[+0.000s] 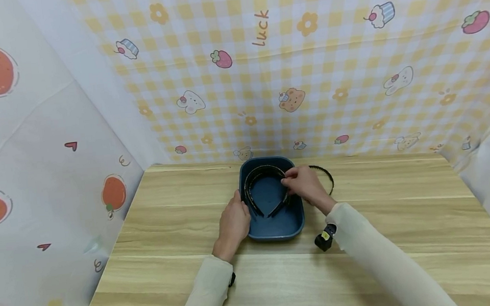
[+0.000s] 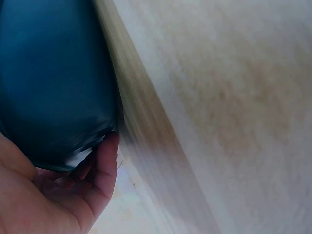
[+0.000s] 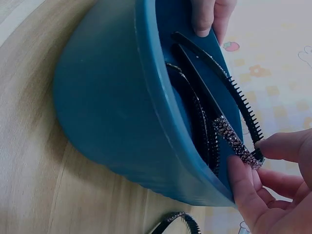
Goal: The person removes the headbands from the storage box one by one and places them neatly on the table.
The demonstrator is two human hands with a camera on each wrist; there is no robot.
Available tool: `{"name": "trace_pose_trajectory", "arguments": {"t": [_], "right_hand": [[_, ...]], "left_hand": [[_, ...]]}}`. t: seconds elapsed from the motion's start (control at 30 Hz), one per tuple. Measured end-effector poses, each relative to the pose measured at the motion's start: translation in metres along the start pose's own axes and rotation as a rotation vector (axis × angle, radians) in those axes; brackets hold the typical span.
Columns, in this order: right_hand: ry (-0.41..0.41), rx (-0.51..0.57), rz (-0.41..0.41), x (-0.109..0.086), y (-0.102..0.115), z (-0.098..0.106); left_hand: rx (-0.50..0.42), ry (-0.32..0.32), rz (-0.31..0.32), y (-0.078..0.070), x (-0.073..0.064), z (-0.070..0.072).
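My left hand (image 1: 235, 218) clamps rounded blue plastic tub (image 3: 112, 97), likely steadying it | right hand (image 1: 304, 184) pinches curved black glittery headband (image 3: 228, 135)

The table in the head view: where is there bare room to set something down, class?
The table is bare left of the left hand, right of the loose headband, and between the sleeves, on the near side of the tub. It is crowded at the tub: the left hand holds its side, the right hand pinches a sparkly headband.
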State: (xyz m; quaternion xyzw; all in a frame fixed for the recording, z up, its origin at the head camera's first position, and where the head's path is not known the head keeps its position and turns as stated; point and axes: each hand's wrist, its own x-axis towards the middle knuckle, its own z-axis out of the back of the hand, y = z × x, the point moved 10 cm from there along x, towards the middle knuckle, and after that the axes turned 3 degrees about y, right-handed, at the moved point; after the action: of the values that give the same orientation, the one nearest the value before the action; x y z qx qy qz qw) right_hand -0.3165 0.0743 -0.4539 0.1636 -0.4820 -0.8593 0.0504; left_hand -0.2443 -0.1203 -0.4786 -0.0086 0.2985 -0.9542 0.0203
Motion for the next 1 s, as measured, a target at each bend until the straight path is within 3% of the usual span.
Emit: {"name": "trace_pose_trajectory", "arguments": {"t": [0.37, 1.0], "right_hand": [[0.019, 0.026, -0.025, -0.002, -0.003, 0.009], [-0.030, 0.068, -0.034, 0.000, -0.018, 0.039]], "left_hand": [[0.005, -0.006, -0.002, -0.001, -0.001, 0.001], [0.008, -0.016, 0.012, 0.000, 0.001, 0.000]]}}
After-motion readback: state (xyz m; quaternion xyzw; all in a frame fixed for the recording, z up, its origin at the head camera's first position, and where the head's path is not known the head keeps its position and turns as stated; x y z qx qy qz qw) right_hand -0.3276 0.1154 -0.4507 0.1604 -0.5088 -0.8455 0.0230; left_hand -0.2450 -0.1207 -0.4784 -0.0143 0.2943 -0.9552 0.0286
